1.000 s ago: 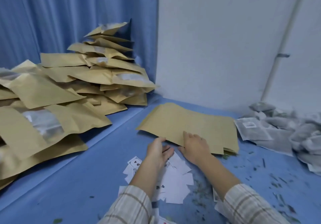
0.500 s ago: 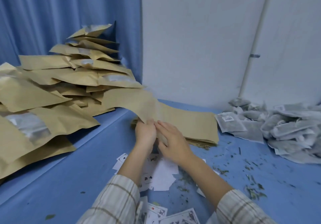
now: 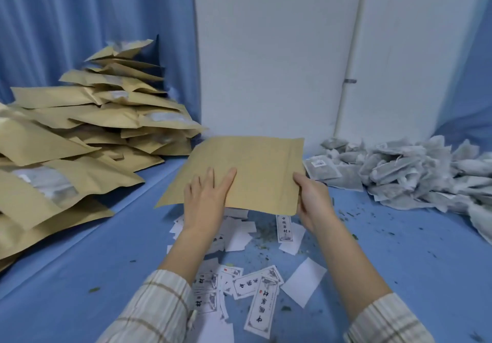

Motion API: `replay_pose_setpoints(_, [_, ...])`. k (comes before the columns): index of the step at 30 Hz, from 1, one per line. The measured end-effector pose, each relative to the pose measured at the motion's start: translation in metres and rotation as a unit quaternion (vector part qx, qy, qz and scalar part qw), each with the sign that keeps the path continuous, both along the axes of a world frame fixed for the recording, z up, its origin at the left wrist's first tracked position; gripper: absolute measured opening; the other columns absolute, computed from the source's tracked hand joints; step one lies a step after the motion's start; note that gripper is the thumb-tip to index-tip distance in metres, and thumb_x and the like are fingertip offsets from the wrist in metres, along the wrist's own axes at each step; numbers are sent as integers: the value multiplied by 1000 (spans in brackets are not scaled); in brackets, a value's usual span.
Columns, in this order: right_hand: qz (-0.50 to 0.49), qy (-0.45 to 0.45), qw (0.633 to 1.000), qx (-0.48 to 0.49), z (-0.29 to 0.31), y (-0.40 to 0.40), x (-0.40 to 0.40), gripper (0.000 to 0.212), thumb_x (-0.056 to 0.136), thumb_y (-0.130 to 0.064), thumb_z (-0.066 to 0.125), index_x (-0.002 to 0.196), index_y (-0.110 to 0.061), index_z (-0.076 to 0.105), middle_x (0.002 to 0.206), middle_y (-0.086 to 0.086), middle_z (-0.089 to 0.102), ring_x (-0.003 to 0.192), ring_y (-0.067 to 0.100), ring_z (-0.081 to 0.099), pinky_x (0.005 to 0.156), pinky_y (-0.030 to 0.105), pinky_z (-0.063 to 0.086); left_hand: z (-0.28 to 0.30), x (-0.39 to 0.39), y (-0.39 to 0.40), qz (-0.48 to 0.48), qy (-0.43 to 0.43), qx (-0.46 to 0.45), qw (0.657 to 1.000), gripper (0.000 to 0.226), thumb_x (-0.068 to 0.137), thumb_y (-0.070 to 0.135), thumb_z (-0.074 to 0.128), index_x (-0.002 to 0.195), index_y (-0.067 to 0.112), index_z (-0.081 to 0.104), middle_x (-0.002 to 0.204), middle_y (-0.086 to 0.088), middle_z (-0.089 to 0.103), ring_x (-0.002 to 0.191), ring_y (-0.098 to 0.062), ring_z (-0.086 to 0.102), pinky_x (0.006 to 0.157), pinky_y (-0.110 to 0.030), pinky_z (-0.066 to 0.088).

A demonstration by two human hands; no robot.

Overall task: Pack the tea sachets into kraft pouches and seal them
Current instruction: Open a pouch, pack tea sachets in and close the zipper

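A flat empty kraft pouch (image 3: 255, 167) is held up over the blue table, in the middle of the view. My left hand (image 3: 205, 199) lies on its near left part with fingers and thumb straight on top. My right hand (image 3: 311, 199) grips the pouch's right edge, thumb on top and fingers behind it. Grey-white tea sachets (image 3: 415, 172) lie in a loose heap at the right. The held pouch hides the table behind it.
A tall pile of filled kraft pouches (image 3: 87, 135) takes up the left side against the blue curtain. Printed paper labels (image 3: 255, 292) and white slips lie scattered near my forearms. Tea crumbs dot the blue table (image 3: 80, 276). A white wall with a pipe (image 3: 348, 81) stands behind.
One pouch came off the flat stack and now sits lifted and turned flat in front of me. My right hand moved to its right edge and my left hand spread on top.
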State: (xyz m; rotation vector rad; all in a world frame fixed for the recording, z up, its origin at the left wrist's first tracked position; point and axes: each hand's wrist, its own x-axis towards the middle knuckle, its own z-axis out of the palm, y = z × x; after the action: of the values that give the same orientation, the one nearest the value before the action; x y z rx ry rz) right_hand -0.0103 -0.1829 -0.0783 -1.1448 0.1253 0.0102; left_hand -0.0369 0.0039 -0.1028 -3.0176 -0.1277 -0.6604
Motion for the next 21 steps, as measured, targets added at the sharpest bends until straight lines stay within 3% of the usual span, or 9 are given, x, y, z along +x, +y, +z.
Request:
replay_pose_setpoints(3, [9, 53, 998, 38, -24, -10, -6, 24, 96, -11, 47, 115, 1, 56, 100, 12, 65, 69, 16, 65, 50, 26, 54, -8, -10, -12, -35, 123, -96, 987, 81, 90, 26, 51, 149, 37, -4, 156, -14, 5, 141, -36, 11, 114, -47, 14])
replay_pose_setpoints(5, [27, 78, 994, 71, -36, -16, -7, 27, 95, -10, 48, 118, 2, 53, 99, 13, 64, 76, 19, 63, 57, 31, 54, -10, -16, -22, -90, 207, -186, 956, 100, 78, 37, 64, 150, 34, -5, 158, -8, -12, 145, -28, -12, 117, -46, -1])
replay_pose_setpoints(7, [48, 96, 990, 96, -47, -22, -11, 20, 94, -9, 51, 110, 1, 56, 90, 11, 65, 79, 20, 62, 63, 34, 54, -8, -22, -36, -165, 237, -291, 912, 111, 63, 36, 70, 150, 38, 0, 159, 1, -15, 145, -17, -17, 118, -42, -1])
replay_pose_setpoints(9, [71, 99, 985, 123, -55, -27, -14, 11, 91, -8, 55, 99, -3, 60, 81, 9, 70, 77, 19, 65, 56, 31, 56, -6, -24, -54, -230, 206, -425, 851, 105, 58, 37, 64, 149, 41, 12, 160, 8, -1, 146, -10, -4, 119, -41, 7])
replay_pose_setpoints(11, [91, 101, 980, 146, -61, -29, -18, 7, 88, -7, 59, 93, -4, 63, 75, 8, 73, 69, 18, 69, 51, 25, 56, -8, -23, -77, -233, 130, -535, 802, 82, 71, 36, 64, 146, 35, 30, 155, 8, 26, 142, -6, 20, 117, -34, 18])
replay_pose_setpoints(12, [99, 105, 978, 153, -63, -29, -20, 6, 87, -6, 60, 91, -4, 64, 73, 8, 73, 65, 16, 70, 49, 25, 55, -9, -22, -88, -216, 97, -560, 794, 69, 80, 34, 63, 144, 32, 36, 150, 8, 36, 137, -5, 31, 114, -28, 23])
replay_pose_setpoints(14, [108, 107, 975, 160, -66, -27, -21, 9, 89, -6, 57, 85, -5, 66, 69, 7, 72, 59, 14, 70, 45, 24, 53, -15, -20, -107, -161, 63, -540, 824, 46, 90, 33, 55, 136, 27, 49, 140, 6, 51, 128, -9, 45, 102, -21, 31])
replay_pose_setpoints(17, [111, 107, 977, 148, -70, -20, -21, 16, 91, -6, 53, 80, -7, 65, 64, 5, 71, 55, 12, 69, 43, 23, 52, -26, -15, -126, -84, 18, -505, 859, 15, 89, 42, 54, 98, 31, 60, 107, -1, 66, 109, -22, 58, 85, -27, 40])
replay_pose_setpoints(21, [90, 106, 979, 146, -77, -13, -23, 21, 85, 1, 58, 69, -7, 68, 64, 7, 70, 54, 15, 67, 48, 23, 53, -33, -12, -136, -13, -32, -536, 844, 40, 82, 48, 64, 112, 22, 66, 105, 0, 70, 104, -21, 62, 86, -28, 45])
